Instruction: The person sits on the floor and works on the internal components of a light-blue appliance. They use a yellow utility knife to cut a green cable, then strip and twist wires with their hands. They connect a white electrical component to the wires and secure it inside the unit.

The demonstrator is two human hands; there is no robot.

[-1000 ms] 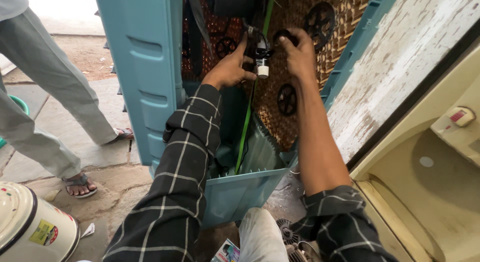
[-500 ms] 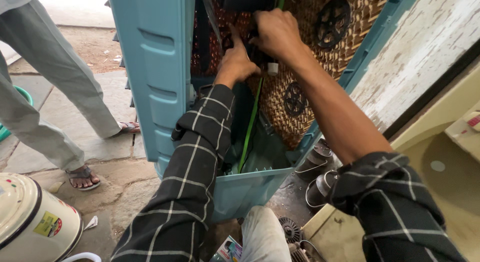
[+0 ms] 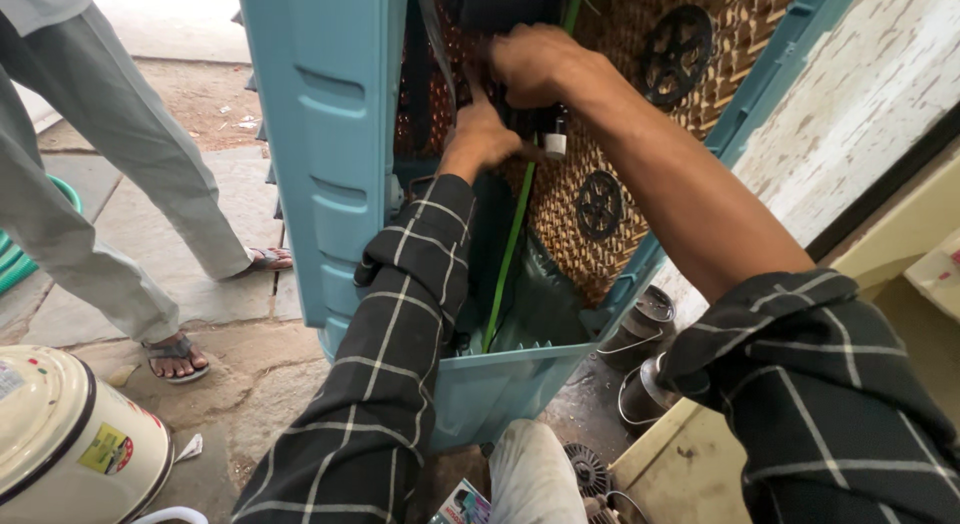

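Observation:
Both my arms reach into an open teal plastic cooler cabinet (image 3: 330, 184). My left hand (image 3: 483, 136) is closed around dark parts and wires near a small white connector (image 3: 555, 142). Just above it, my right hand (image 3: 540, 64) is curled at a black part on the top of the cabinet; what it grips is hidden by the fingers. A green hose (image 3: 508, 254) runs down from the hands to the cabinet floor. Brown woven pad (image 3: 620, 134) with black round clips lines the back wall.
A person in grey trousers and sandals (image 3: 110, 184) stands on the stone paving at left. A cream drum-shaped appliance (image 3: 70, 444) sits at bottom left. Dark metal cans (image 3: 645, 329) stand right of the cabinet, beside a cream-coloured surface (image 3: 900, 314).
My view has shifted closer. My right hand moved left and up from the woven pad to the black part above my left hand. My left hand stays at the wires.

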